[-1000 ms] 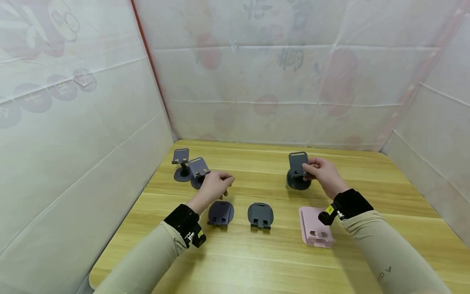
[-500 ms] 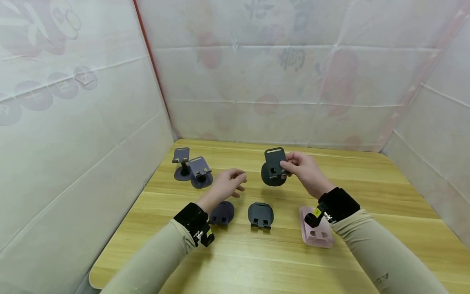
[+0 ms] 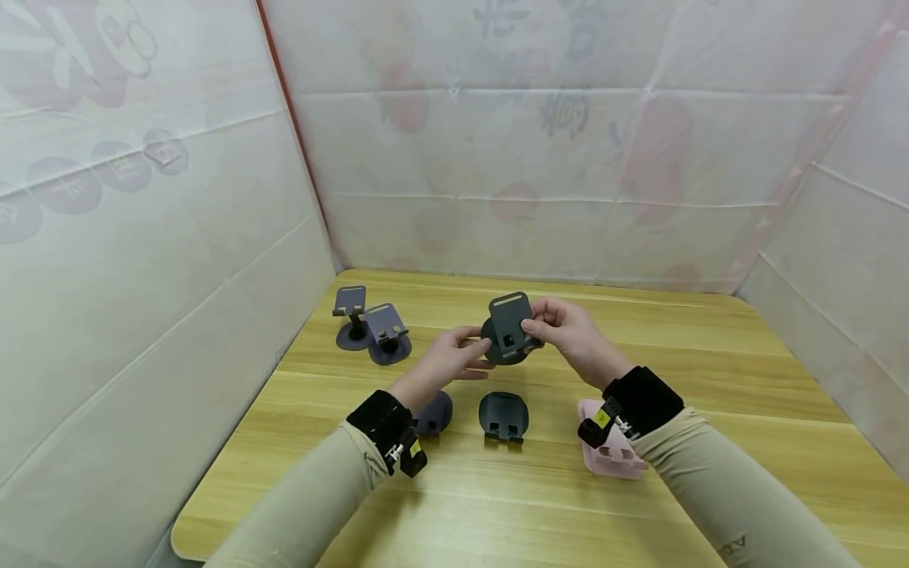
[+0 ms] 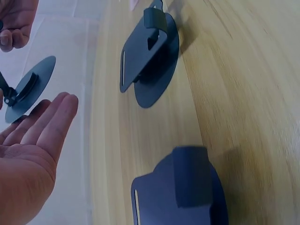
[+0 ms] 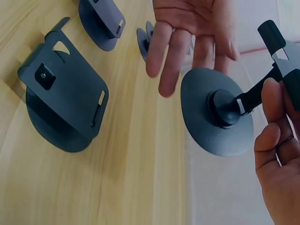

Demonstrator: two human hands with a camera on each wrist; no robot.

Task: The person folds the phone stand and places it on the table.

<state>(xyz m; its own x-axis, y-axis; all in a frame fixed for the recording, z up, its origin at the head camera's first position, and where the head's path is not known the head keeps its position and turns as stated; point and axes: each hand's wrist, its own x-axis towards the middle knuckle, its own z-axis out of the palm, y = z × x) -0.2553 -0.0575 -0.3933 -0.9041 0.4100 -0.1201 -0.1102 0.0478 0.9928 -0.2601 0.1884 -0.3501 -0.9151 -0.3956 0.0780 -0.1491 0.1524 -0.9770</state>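
My right hand [image 3: 537, 326] pinches the upright plate of a dark grey phone stand [image 3: 507, 331] and holds it in the air above the table's middle. From the right wrist its round base [image 5: 218, 117] faces the camera, with the right hand's fingers [image 5: 274, 150] on the plate behind. My left hand [image 3: 465, 353] is open, palm up, fingers straight, right beside that base [image 4: 27, 89]. Whether it touches the base I cannot tell. Below the hands two folded dark stands [image 3: 503, 414] [image 3: 435, 410] lie on the wooden table [image 3: 710, 355].
Two more grey stands [image 3: 351, 315] [image 3: 387, 331] are upright at the back left. A pink folded stand [image 3: 614, 454] lies front right, partly under my right wrist. White fabric walls [image 3: 142, 276] close the table on three sides. The folded stands show close in the wrist views [image 4: 150, 61] [image 5: 65, 108].
My right hand lifted the dark stand off the table at the right and carried it left to the middle. My left hand left the back-left stands, moved right and opened beside its base.
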